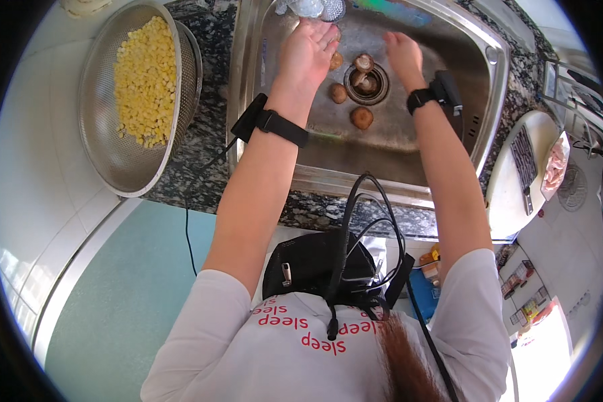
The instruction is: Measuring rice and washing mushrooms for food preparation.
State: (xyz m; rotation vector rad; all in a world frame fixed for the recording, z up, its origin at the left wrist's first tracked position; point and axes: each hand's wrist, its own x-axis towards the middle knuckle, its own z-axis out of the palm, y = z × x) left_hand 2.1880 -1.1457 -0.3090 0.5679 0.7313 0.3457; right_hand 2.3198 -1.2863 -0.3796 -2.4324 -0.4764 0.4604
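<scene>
My left hand (309, 53) reaches into the stainless steel sink (321, 156), palm up with the fingers spread. Just beyond its fingertips is clear, shiny plastic (315, 8), cut off by the top of the picture. On the sink floor, right of that hand, lie several brown mushrooms (362, 117). One mushroom (364, 63) rests at the rim of the drain (382, 90), and another (364, 83) sits in it. My right hand (405, 56) hovers at the right of the sink, fingers curled. Whether anything is inside it is hidden.
A perforated metal colander (98, 140) of yellow corn kernels (145, 83) stands left on the granite counter (211, 100). To the right, a white cutting board (505, 186) holds a dark-bladed cleaver (523, 156) beside a tray of pink meat (555, 163). Black cables (364, 201) loop before my chest.
</scene>
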